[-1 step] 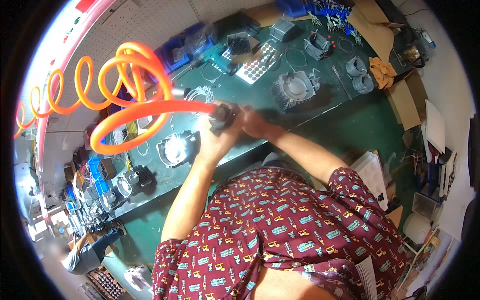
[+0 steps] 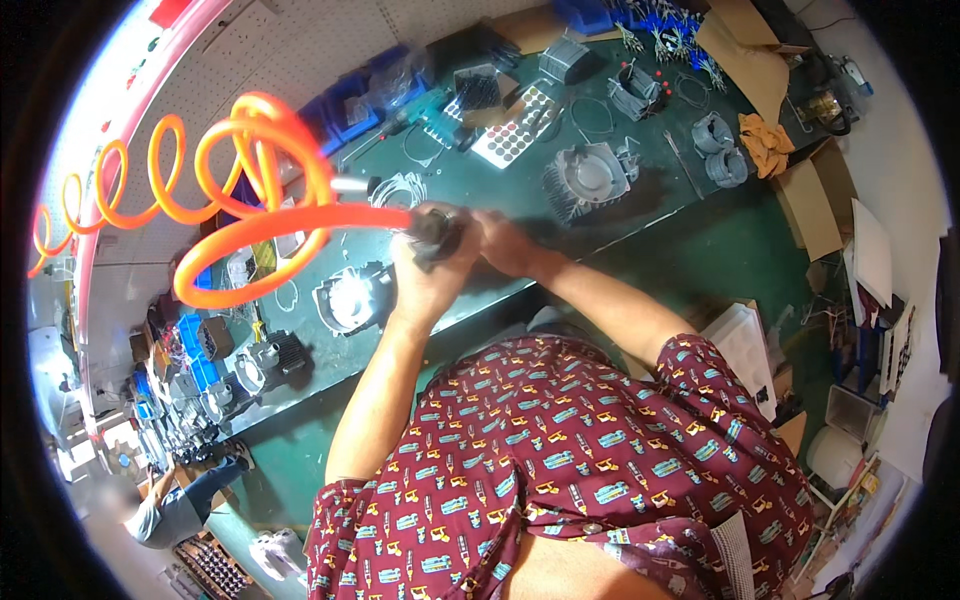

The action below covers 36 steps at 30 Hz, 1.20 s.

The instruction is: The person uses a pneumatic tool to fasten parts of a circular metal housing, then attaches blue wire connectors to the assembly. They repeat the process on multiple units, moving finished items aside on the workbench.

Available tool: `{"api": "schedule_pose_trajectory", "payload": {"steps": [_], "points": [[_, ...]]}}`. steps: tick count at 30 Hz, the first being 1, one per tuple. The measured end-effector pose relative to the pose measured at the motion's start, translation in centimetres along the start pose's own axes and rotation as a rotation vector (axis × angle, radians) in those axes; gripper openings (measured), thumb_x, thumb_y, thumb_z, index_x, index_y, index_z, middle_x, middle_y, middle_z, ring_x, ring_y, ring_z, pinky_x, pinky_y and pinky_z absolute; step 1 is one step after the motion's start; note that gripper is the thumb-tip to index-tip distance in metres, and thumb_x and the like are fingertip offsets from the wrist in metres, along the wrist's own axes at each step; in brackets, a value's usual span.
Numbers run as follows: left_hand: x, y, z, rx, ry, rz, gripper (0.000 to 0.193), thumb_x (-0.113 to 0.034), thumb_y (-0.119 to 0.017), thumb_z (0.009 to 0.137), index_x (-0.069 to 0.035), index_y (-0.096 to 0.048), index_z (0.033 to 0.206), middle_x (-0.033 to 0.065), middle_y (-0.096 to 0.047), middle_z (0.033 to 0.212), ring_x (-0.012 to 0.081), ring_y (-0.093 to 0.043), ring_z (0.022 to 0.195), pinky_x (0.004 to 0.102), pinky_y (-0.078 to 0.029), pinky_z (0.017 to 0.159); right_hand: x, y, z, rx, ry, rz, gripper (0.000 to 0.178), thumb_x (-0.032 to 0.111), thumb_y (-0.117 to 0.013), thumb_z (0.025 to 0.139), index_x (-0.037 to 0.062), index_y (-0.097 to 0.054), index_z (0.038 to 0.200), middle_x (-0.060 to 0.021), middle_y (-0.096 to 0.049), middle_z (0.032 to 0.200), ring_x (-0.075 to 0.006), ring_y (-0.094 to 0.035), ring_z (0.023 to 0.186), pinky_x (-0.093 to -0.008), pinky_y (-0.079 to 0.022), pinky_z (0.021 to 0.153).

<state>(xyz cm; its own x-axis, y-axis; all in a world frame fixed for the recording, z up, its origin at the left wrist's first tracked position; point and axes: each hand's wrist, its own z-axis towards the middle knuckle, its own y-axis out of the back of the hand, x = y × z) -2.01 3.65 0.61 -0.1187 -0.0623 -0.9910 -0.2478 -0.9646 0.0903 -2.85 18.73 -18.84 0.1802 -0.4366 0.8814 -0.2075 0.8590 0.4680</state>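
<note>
My left hand (image 2: 432, 275) is closed around a dark air tool (image 2: 437, 236) above the front part of the green workbench (image 2: 480, 190). An orange coiled hose (image 2: 300, 222) runs into the tool's end. Right up against it, at the tool's far side, is my right hand (image 2: 505, 243), its fingers curled in; what they hold is hidden. Left of my left hand, a lit lamp housing (image 2: 352, 298) glares white. A coil of pale cable (image 2: 402, 189) lies just beyond my hands. Further right sits a finned grey metal housing (image 2: 592, 175).
More metal housings (image 2: 268, 362) stand along the bench's left arm. At the back are a sheet of round stickers (image 2: 503, 142), a teal power driver (image 2: 430, 108) and blue bins (image 2: 355, 110). An orange cloth (image 2: 765, 146) lies far right. Another person (image 2: 165, 510) is at lower left.
The air tool and my left hand have shifted slightly to the left, and the hose loops have swung a little with them. My right hand has barely moved.
</note>
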Motion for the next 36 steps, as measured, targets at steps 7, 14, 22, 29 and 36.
{"api": "schedule_pose_trajectory", "payload": {"steps": [7,14,22,29,36], "points": [[-0.2,-0.1,-0.2,-0.153,-0.125,0.140,0.015,0.000,-0.075,0.084,-0.005,-0.063,0.091,0.0032,-0.066,0.085,0.0110,-0.061,0.075,0.0289,-0.051,0.069,2.8,1.1,-0.4,-0.018,-0.005,-0.064,0.049,0.037,-0.053,0.099,0.0027,-0.051,0.134,-0.0285,-0.059,0.127,-0.0441,-0.052,0.124,-0.0502,-0.044,0.102],[-1.7,0.2,-1.4,-0.231,0.024,-0.004,0.014,0.000,-0.074,0.085,-0.004,-0.066,0.096,0.0014,-0.067,0.088,0.0090,-0.061,0.078,0.0262,-0.050,0.070,3.3,0.6,-0.3,-0.003,-0.051,0.005,0.050,0.038,-0.056,0.097,0.0040,-0.054,0.133,-0.0276,-0.059,0.127,-0.0442,-0.052,0.123,-0.0491,-0.044,0.102],[-4.8,6.3,-1.3,-0.372,-0.163,-0.107,0.019,-0.003,-0.074,0.084,-0.006,-0.066,0.101,0.0048,-0.066,0.101,0.0135,-0.061,0.092,0.0317,-0.050,0.085,2.8,1.7,1.6,-0.028,0.149,-0.215,0.051,0.033,-0.054,0.097,0.0013,-0.050,0.137,-0.0241,-0.054,0.138,-0.0432,-0.049,0.126,-0.0481,-0.038,0.109],[-6.4,13.9,-6.4,-0.634,-0.195,0.179,0.018,-0.002,-0.072,0.083,-0.003,-0.065,0.099,0.0075,-0.067,0.099,0.0167,-0.063,0.093,0.0344,-0.049,0.090,11.1,1.5,-2.6,-0.435,0.175,-0.004,0.035,0.008,-0.066,0.085,-0.0014,-0.058,0.118,-0.0216,-0.062,0.128,-0.0390,-0.058,0.116,-0.0454,-0.045,0.102],[1.0,22.9,-7.4,-0.697,-0.309,0.080,0.017,-0.001,-0.069,0.090,-0.001,-0.060,0.105,0.0107,-0.067,0.102,0.0188,-0.065,0.097,0.0335,-0.052,0.092,16.2,-13.5,2.2,-0.181,0.166,-0.081,0.065,0.019,-0.067,0.085,-0.0055,-0.043,0.140,-0.0269,-0.043,0.148,-0.0417,-0.039,0.139,-0.0468,-0.031,0.118]]}}
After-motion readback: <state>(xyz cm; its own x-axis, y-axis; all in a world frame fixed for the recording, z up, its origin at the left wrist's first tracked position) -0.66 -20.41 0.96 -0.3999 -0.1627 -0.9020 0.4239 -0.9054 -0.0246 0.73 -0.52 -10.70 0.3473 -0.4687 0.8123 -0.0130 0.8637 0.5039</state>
